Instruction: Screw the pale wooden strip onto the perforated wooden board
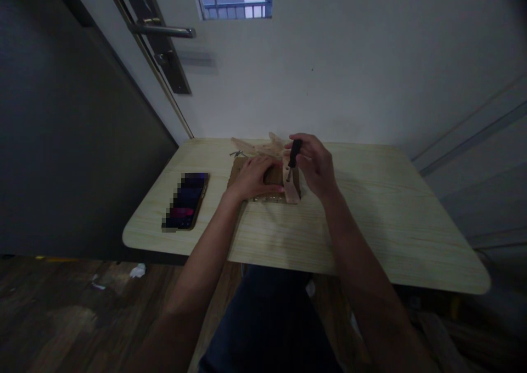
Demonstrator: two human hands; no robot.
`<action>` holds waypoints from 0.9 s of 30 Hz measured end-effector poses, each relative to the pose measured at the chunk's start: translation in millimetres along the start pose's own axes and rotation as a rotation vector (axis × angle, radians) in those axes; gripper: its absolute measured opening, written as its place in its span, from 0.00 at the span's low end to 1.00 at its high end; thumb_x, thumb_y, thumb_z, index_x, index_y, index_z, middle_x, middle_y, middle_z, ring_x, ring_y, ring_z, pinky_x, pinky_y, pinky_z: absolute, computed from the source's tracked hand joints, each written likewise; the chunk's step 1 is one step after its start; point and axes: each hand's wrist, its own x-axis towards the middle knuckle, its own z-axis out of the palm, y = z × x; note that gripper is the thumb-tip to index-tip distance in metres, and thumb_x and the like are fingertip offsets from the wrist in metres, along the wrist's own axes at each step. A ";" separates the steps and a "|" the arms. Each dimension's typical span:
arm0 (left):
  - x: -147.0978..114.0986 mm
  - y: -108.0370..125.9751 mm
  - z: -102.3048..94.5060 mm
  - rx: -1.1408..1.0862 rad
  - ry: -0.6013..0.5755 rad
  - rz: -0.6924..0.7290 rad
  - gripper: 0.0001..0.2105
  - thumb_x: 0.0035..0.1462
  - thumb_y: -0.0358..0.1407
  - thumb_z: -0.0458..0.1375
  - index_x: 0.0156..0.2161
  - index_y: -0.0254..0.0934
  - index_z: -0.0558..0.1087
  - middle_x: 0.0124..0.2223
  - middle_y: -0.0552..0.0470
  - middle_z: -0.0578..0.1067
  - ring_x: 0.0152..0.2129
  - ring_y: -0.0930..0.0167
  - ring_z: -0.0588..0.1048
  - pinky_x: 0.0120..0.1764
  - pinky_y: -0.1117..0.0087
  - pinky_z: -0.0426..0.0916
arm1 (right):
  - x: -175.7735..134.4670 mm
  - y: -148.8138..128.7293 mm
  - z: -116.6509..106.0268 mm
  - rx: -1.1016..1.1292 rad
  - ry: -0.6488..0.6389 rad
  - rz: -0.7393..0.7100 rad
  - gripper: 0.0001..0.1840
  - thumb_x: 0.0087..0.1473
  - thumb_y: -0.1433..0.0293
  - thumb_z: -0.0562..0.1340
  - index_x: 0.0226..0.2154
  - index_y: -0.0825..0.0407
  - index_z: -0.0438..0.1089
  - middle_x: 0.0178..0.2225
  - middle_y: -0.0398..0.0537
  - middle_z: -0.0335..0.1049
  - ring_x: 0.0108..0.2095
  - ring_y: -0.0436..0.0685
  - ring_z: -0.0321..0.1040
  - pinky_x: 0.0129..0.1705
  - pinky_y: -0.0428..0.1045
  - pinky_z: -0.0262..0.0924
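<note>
On the table lies a piece of brown cardboard (272, 175). Fingers spread, my left hand (253, 176) rests on it, the thumb reaching to a pale beige strip (291, 191) along the cardboard's right side. My right hand (318, 164) is closed around the black handle of a screwdriver (295, 152). Its shaft points down at the strip, where a small dark spot, possibly a screw head, shows near the tip. Crumpled beige strips (263, 145) stick out behind the cardboard. Beside them, at the back left, are a few thin screws or nails (237, 153).
A phone (186, 200) lies on the left of the light wood table (395, 214). Behind the table's back edge stands a white door (349, 60) with a metal handle (164, 31). My legs (272, 318) are under the front edge.
</note>
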 end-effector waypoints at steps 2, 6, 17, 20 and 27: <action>0.3 -0.8 0.7 -0.005 0.002 0.003 0.32 0.47 0.55 0.66 0.54 0.41 0.68 0.56 0.45 0.72 0.55 0.56 0.68 0.58 0.50 0.58 | 0.5 3.2 0.4 -0.012 -0.010 0.029 0.25 0.56 0.51 0.60 0.53 0.44 0.64 0.42 0.47 0.74 0.40 0.55 0.76 0.41 0.51 0.73; 0.6 -0.6 1.1 0.001 -0.004 -0.007 0.32 0.47 0.54 0.66 0.54 0.42 0.68 0.56 0.44 0.72 0.54 0.56 0.68 0.57 0.49 0.58 | 2.4 8.7 3.5 -0.042 0.044 0.055 0.26 0.52 0.49 0.63 0.50 0.42 0.66 0.36 0.44 0.74 0.33 0.52 0.75 0.35 0.49 0.72; 0.2 1.6 -0.2 -0.003 -0.005 -0.010 0.32 0.47 0.55 0.66 0.53 0.41 0.68 0.56 0.44 0.72 0.54 0.55 0.68 0.58 0.51 0.58 | 2.4 8.2 7.6 -0.183 0.174 0.004 0.27 0.45 0.52 0.69 0.44 0.42 0.62 0.35 0.40 0.65 0.27 0.47 0.64 0.22 0.43 0.64; -0.2 1.6 -0.5 0.002 0.000 -0.016 0.32 0.47 0.54 0.66 0.53 0.42 0.68 0.56 0.44 0.72 0.54 0.55 0.68 0.57 0.50 0.58 | 1.1 7.5 6.0 -0.135 0.138 0.008 0.26 0.47 0.53 0.68 0.45 0.43 0.62 0.38 0.42 0.68 0.30 0.48 0.68 0.25 0.43 0.66; 0.3 1.9 -1.5 -0.005 -0.009 -0.012 0.31 0.47 0.53 0.67 0.54 0.42 0.68 0.56 0.44 0.72 0.55 0.56 0.68 0.58 0.50 0.58 | 1.4 7.5 0.7 -0.039 0.063 0.037 0.25 0.51 0.51 0.65 0.45 0.44 0.59 0.35 0.42 0.74 0.31 0.50 0.74 0.30 0.45 0.69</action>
